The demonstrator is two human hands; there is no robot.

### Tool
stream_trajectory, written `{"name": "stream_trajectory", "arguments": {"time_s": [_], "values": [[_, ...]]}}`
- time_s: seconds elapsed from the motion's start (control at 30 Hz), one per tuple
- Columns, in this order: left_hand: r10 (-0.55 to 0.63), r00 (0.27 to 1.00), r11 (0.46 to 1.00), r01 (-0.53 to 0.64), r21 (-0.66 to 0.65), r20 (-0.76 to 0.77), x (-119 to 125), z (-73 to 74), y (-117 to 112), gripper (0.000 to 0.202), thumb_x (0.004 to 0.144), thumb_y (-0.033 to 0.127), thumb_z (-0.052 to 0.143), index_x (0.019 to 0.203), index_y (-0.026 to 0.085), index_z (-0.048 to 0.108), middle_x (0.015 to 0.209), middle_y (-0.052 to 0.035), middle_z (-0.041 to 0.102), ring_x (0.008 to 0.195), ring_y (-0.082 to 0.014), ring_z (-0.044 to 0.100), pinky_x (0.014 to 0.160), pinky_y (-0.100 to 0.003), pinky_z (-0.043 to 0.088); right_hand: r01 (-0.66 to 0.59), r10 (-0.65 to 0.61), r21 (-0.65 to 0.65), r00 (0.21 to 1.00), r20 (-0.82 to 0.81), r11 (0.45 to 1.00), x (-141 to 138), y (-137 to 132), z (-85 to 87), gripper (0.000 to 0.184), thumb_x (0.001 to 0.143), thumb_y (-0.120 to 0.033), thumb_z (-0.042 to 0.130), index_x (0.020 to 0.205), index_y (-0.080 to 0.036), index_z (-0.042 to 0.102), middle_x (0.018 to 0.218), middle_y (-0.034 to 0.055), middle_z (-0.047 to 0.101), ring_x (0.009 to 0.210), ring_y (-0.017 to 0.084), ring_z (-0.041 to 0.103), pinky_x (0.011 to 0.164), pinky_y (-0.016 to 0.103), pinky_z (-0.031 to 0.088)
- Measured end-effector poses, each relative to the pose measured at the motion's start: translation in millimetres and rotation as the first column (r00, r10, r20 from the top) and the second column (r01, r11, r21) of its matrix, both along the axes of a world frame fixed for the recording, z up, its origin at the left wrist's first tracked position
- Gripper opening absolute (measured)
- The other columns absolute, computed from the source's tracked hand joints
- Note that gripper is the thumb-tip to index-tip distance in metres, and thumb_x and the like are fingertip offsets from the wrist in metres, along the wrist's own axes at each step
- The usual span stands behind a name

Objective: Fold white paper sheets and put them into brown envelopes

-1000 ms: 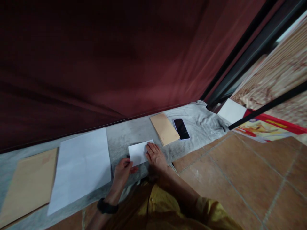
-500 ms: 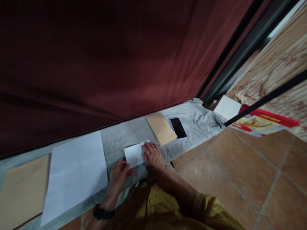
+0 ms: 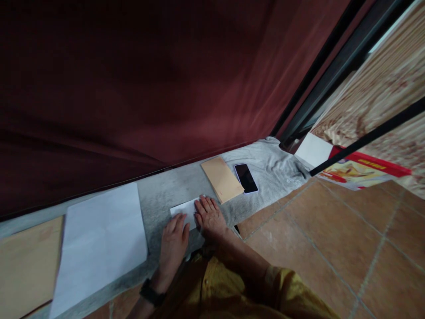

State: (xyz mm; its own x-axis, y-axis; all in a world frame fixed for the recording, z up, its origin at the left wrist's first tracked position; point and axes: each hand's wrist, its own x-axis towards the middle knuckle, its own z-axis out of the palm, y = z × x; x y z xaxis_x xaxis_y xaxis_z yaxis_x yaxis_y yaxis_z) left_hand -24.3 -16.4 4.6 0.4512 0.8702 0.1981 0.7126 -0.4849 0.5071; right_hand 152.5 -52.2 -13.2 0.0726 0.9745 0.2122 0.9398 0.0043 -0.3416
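A small white piece of paper [image 3: 189, 212], seemingly folded, lies on the grey cloth in front of me. My left hand [image 3: 174, 235] rests flat on its left part, fingers stretched forward. On its right end lies my right hand [image 3: 210, 217], open, palm down. Between and under the hands, part of the paper is hidden. Just beyond my right hand is a tan envelope-like packet [image 3: 223, 179], its corner touching or overlapping a smartphone [image 3: 246, 178] with a dark screen. To the left, a large white sheet [image 3: 102, 243] is spread on the cloth.
The grey cloth [image 3: 159, 188] covers a long narrow surface against a dark red curtain [image 3: 149, 88]. At far left lies a brown paper stack [image 3: 29, 266]. A black pole [image 3: 365, 139] and a red-and-yellow printed box [image 3: 361, 170] stand right, by the tiled floor [image 3: 332, 230].
My left hand has gone from pinching the paper's near left edge to lying flat on top of it. The right hand stays pressed on the right end. The view has shifted slightly.
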Motion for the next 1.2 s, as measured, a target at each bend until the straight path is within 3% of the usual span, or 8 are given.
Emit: {"name": "stream_trajectory", "arguments": {"time_s": [0.07,0.17,0.5,0.7,0.9,1.2], "values": [[-0.045,0.995,0.996,0.052,0.075,-0.083,11.5,-7.9,2.1,0.051,0.099,0.041,0.043,0.137,0.012,0.062,0.153,-0.0228,0.055,0.145,-0.036,0.048,0.118,-0.055,0.039,0.003,-0.003,0.007,1.0,-0.003,1.0,0.2,-0.3,-0.5,0.052,0.106,-0.035,0.049,0.154,-0.015,0.048,0.164,0.0152,0.041,0.151,0.028,0.039,0.126,0.048,0.03],[-0.015,0.983,0.992,0.037,0.118,-0.181,18.4,-18.6,5.7,0.062,0.1,0.045,0.042,0.147,0.005,0.053,0.161,-0.0271,0.042,0.154,-0.0399,0.034,0.122,-0.061,0.03,0.016,-0.016,0.001,1.0,-0.003,1.0,0.9,0.2,-3.4,0.051,0.106,-0.034,0.051,0.153,-0.017,0.05,0.165,0.015,0.04,0.152,0.029,0.039,0.125,0.049,0.03],[0.08,0.979,0.988,-0.053,0.144,-0.189,1.7,-27.1,1.8,0.076,0.1,0.057,0.038,0.155,0.004,0.042,0.163,-0.0275,0.038,0.154,-0.0381,0.033,0.124,-0.058,0.029,0.065,-0.065,0.025,0.998,0.014,0.998,0.2,-0.3,-12.1,0.053,0.106,-0.037,0.051,0.155,-0.018,0.047,0.166,0.0162,0.036,0.153,0.031,0.037,0.124,0.052,0.033],[0.105,0.959,0.984,-0.062,0.168,-0.262,10.0,-21.1,-3.0,0.068,0.103,0.044,0.035,0.154,0.0,0.042,0.162,-0.0283,0.039,0.154,-0.0393,0.034,0.125,-0.062,0.024,0.067,-0.067,0.04,0.998,0.004,0.997,-1.0,-1.4,-14.1,0.054,0.106,-0.035,0.051,0.157,-0.018,0.045,0.167,0.0149,0.035,0.154,0.031,0.035,0.124,0.051,0.032],[-0.104,0.954,0.98,0.147,0.136,-0.281,18.6,-23.5,-14.4,0.06,0.104,0.039,0.037,0.155,0.009,0.046,0.163,-0.0196,0.042,0.154,-0.033,0.035,0.125,-0.054,0.032,0.058,-0.059,0.051,0.998,0.013,0.997,-0.6,-1.6,-15.5,0.053,0.107,-0.036,0.049,0.156,-0.017,0.047,0.167,0.0175,0.034,0.154,0.034,0.035,0.122,0.054,0.033],[-0.21,0.895,0.936,0.3,0.183,-0.393,-7.4,-20.4,-26.5,0.062,0.1,0.043,0.053,0.157,0.019,0.044,0.166,-0.016,0.039,0.155,-0.0343,0.033,0.125,-0.055,0.032,0.051,-0.055,0.066,0.996,0.064,0.997,0.6,-2.7,-15.3,0.054,0.107,-0.035,0.05,0.156,-0.016,0.046,0.167,0.0188,0.033,0.152,0.033,0.037,0.123,0.053,0.032]]}}
